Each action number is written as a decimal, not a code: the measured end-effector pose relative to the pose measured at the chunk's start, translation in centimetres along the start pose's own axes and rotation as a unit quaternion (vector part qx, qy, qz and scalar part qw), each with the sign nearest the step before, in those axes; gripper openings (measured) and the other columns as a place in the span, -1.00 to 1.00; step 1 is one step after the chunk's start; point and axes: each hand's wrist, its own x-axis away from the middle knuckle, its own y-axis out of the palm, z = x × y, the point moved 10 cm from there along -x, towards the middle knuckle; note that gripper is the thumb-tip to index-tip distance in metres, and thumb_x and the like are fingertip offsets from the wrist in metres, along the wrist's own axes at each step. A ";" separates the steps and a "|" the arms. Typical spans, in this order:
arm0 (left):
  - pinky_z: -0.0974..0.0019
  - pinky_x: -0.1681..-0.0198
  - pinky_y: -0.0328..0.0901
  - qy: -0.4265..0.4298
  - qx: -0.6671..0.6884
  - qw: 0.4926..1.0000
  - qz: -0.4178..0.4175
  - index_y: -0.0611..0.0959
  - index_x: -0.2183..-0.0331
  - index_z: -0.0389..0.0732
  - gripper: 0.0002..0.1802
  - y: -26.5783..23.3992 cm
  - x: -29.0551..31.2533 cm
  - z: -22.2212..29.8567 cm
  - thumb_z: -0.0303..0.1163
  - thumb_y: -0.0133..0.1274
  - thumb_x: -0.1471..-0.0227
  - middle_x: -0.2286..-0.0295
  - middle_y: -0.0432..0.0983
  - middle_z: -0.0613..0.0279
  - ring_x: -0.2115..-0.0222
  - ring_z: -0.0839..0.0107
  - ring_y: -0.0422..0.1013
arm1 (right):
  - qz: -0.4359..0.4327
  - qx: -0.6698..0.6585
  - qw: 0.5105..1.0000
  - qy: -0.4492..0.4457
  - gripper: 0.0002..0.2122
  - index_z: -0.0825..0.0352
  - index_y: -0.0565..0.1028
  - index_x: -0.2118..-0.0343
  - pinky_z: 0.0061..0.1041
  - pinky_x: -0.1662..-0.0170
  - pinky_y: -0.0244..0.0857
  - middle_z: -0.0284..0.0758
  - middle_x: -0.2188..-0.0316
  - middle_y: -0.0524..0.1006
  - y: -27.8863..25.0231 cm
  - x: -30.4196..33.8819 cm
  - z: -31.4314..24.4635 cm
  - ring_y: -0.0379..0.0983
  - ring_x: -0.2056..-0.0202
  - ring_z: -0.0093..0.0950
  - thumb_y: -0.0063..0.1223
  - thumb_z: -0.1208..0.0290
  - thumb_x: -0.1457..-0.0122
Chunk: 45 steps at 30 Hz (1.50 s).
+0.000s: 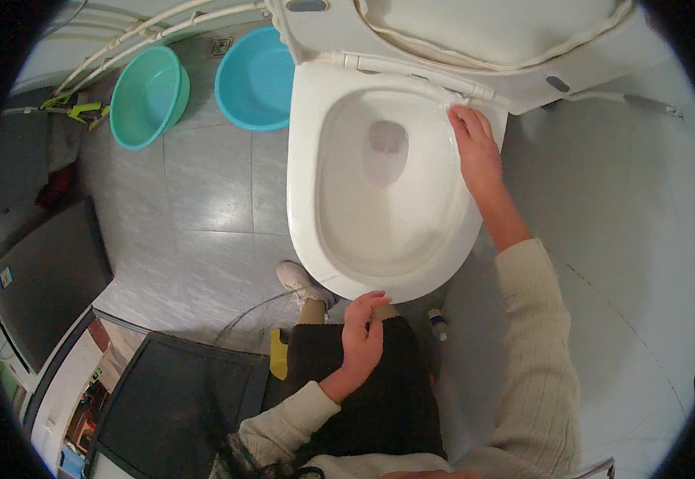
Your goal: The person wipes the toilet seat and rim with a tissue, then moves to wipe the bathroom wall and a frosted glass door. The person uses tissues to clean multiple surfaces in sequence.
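A white toilet stands in front of me with its seat and lid raised, and a little water lies at the bottom of its bowl. My right hand rests on the rim at the far right, near the hinge. Its fingers are pressed together on a small white crumpled tissue, mostly covered by the fingertips. Over my lap, just short of the toilet's front edge, hangs my left hand. Nothing is in it, and its fingers are loosely bent with the thumb apart.
A green basin and a blue basin stand on the grey tiled floor left of the toilet. White pipes run along the wall. A small white bottle and a yellow object are near my legs; a dark panel lies lower left.
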 end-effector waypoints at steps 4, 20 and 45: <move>0.24 -0.13 0.24 -0.006 -0.003 1.000 0.000 0.61 0.14 -0.23 -0.69 -0.7 -0.1 0.3 -0.69 -0.10 -0.11 0.05 0.51 0.05 0.00 0.18 0.41 | 0.036 0.000 0.999 0.023 -0.80 0.31 0.56 0.09 -0.47 -0.11 0.29 -0.32 0.08 0.54 -0.8 0.9 1.3 0.40 -0.05 -0.36 0.06 0.40 -0.28; 0.23 -0.10 0.25 -0.080 0.044 0.995 0.034 0.62 0.16 -0.23 -0.70 -4.5 1.3 -4.5 -0.68 -0.09 -0.09 0.09 0.53 0.09 0.02 0.18 0.42 | 0.323 -0.279 0.902 0.066 -0.87 0.35 0.61 0.38 -0.56 0.14 0.38 -0.36 0.30 0.59 11.0 0.0 -12.3 0.48 0.23 -0.48 0.19 0.71 -0.02; 0.32 -0.11 0.24 -0.033 0.020 0.999 -0.030 0.60 0.12 -0.25 -0.68 -1.0 0.7 -1.3 -0.70 -0.14 -0.15 0.05 0.49 0.11 -0.02 0.32 0.39 | 0.098 0.073 0.993 -0.005 -0.77 0.32 0.61 0.15 -0.42 -0.05 0.32 -0.32 0.11 0.57 -6.2 5.0 3.6 0.44 0.08 -0.28 0.15 0.59 -0.09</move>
